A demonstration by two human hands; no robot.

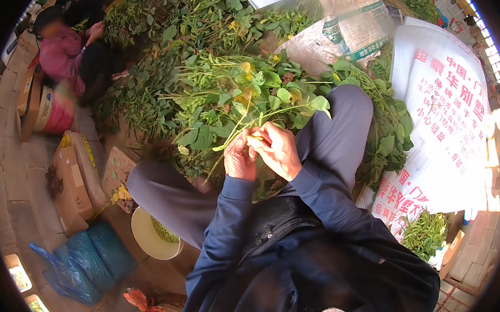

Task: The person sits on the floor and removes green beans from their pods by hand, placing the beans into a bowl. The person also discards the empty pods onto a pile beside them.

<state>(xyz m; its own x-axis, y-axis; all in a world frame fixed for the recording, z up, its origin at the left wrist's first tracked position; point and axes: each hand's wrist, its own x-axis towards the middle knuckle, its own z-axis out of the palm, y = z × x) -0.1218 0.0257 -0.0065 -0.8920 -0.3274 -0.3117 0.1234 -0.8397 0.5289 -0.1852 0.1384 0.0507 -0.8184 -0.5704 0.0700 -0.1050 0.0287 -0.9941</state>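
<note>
My left hand (239,160) grips the stem of a bean plant (281,109), which reaches up and to the right with a few leaves on it. Close beside it, the fingers of my right hand (279,151) pinch a yellowish-green pod (255,139). Both hands are over my lap, between my bent knees. Just beyond them lies a heap of cut bean plants (212,98) with leaves and green pods. To the left of my leg, a white bucket (141,235) holds green beans or pods (164,232).
White printed plastic sheeting (439,93) lies to the right, near a woven sack (341,30). On the left are a blue plastic bag (91,260), a cardboard box (69,188) and a pink-and-white bucket (54,110). A person in a pink top (61,54) crouches at far left by the plants.
</note>
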